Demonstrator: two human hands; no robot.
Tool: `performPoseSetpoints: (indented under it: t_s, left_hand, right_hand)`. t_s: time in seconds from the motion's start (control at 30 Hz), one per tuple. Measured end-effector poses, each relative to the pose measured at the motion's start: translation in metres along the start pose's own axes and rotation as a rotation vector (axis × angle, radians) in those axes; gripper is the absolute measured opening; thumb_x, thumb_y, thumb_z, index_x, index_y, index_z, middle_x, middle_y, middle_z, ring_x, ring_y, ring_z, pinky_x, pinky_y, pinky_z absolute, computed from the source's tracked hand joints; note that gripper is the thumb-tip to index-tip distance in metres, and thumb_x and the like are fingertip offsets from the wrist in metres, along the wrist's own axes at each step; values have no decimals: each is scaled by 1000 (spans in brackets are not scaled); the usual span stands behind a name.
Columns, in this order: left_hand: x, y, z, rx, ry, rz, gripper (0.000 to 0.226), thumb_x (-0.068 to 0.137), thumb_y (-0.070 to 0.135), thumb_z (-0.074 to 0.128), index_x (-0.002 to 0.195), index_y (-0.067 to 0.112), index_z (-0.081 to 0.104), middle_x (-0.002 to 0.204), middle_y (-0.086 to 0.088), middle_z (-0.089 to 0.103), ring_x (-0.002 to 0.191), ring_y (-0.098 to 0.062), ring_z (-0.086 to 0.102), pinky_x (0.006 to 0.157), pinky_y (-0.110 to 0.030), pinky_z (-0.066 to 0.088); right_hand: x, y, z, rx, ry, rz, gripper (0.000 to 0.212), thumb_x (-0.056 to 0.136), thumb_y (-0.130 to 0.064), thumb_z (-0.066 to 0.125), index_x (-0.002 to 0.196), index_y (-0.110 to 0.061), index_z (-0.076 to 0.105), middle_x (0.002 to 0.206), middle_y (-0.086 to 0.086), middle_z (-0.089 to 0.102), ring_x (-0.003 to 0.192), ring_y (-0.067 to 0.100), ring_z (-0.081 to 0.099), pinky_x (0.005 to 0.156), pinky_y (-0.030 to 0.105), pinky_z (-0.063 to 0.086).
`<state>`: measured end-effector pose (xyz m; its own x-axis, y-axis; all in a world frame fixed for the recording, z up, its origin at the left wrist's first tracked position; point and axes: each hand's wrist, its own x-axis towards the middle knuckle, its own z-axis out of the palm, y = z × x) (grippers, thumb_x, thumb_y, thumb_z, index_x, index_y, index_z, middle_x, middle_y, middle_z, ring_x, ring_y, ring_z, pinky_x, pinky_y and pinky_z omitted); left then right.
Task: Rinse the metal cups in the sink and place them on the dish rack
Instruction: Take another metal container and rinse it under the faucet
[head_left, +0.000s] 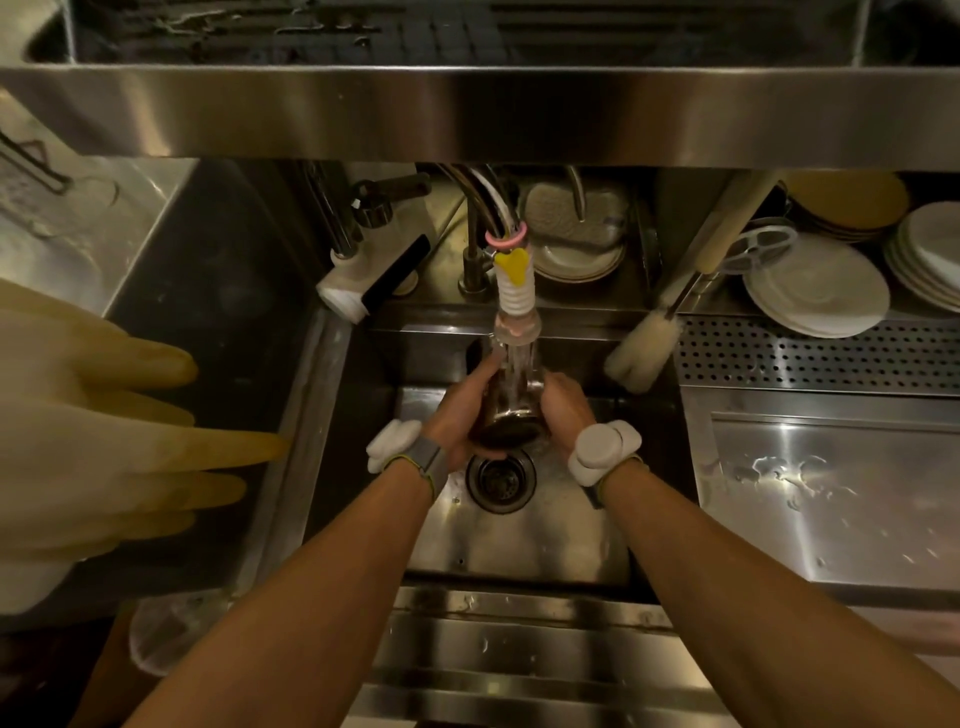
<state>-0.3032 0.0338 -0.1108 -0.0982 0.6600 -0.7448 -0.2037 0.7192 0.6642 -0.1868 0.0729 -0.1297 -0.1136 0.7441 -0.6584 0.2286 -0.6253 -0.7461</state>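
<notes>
A metal cup (506, 415) is held under the tap nozzle (514, 317) in the middle of the sink (519, 540), tilted with its base toward me. Water runs from the nozzle over it. My left hand (462, 415) grips the cup's left side and my right hand (563, 410) grips its right side. Both wrists wear white bands. The drain (500, 480) lies just below the cup. The dish rack, a dark grid (452, 36), sits on the steel shelf above.
Yellowish rubber gloves (104, 431) hang at the left. A bottle brush (649, 348) leans at the sink's right rear. Stacked white plates (815, 291) stand on a perforated tray (831, 358) at right. A wet steel counter (831, 493) lies to the right.
</notes>
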Motion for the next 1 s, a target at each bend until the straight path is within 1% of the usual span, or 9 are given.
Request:
performPoseSetpoints:
  t_s: [0.13, 0.23, 0.33, 0.43, 0.57, 0.63, 0.77, 0.9, 1.0]
  left_hand:
    - [8, 0, 7, 123, 254, 73, 90, 74, 84, 30, 126, 16, 59, 125, -13, 64, 112, -30, 62, 101, -45, 47]
    - [7, 4, 12, 250, 326, 194, 69, 94, 62, 23, 138, 13, 46, 139, -15, 52, 127, -33, 50, 110, -43, 37]
    - [9, 0, 8, 145, 289, 220, 93, 67, 86, 38, 132, 21, 52, 129, -10, 61, 118, -30, 59, 104, -45, 45]
    - [16, -8, -3, -52, 196, 94, 103, 43, 91, 54, 118, 21, 65, 113, -9, 71, 103, -28, 68, 98, -44, 51]
    - [8, -11, -2, -244, 46, 35, 80, 58, 72, 66, 118, 19, 65, 112, -10, 72, 102, -30, 69, 93, -51, 52]
    - [7, -12, 2, -152, 162, 54, 90, 52, 78, 63, 119, 17, 64, 115, -10, 70, 101, -29, 69, 93, -48, 54]
    - [1, -4, 12, 196, 315, 193, 73, 91, 64, 35, 145, 14, 34, 146, -11, 45, 132, -31, 47, 112, -39, 35]
    - [5, -5, 16, 255, 233, 339, 50, 99, 46, 32, 142, 21, 36, 142, -9, 50, 127, -26, 50, 110, -43, 37]
    - [4, -12, 8, 104, 232, 332, 47, 95, 51, 40, 135, 26, 44, 135, -5, 56, 121, -22, 55, 108, -43, 41]
  right_hand:
    - [-16, -7, -2, 130, 3, 29, 66, 92, -64, 33, 129, -15, 56, 120, 7, 62, 111, 24, 59, 91, 37, 50]
    - [-22, -3, 2, 100, -21, -54, 64, 84, -63, 52, 129, -19, 49, 118, -2, 58, 102, 19, 61, 86, 37, 53]
    - [-22, 1, 3, 180, 58, -37, 57, 78, -43, 73, 121, -12, 49, 114, 7, 64, 86, 17, 65, 74, 34, 58]
    - [-21, 3, 0, 196, 13, 21, 58, 79, -53, 68, 119, -13, 55, 113, 9, 67, 98, 26, 67, 79, 44, 59]
    - [-22, 5, -3, 100, 79, -41, 47, 87, -50, 60, 111, -10, 61, 102, 8, 69, 93, 26, 68, 67, 36, 60]
    - [-20, 6, -2, 31, 157, -120, 44, 90, -42, 58, 122, -12, 56, 113, 8, 66, 100, 27, 65, 78, 41, 59]
    - [-24, 5, -2, -52, 195, -173, 43, 92, -39, 57, 127, -20, 42, 118, 3, 58, 101, 20, 59, 93, 36, 49]
    - [-29, 3, 1, -23, 65, -34, 88, 63, -71, 68, 125, -16, 39, 118, 7, 59, 104, 28, 62, 96, 46, 51]
    - [-26, 4, 1, -69, 61, -49, 113, 38, -82, 72, 122, -9, 57, 113, 5, 68, 101, 23, 66, 95, 38, 53]
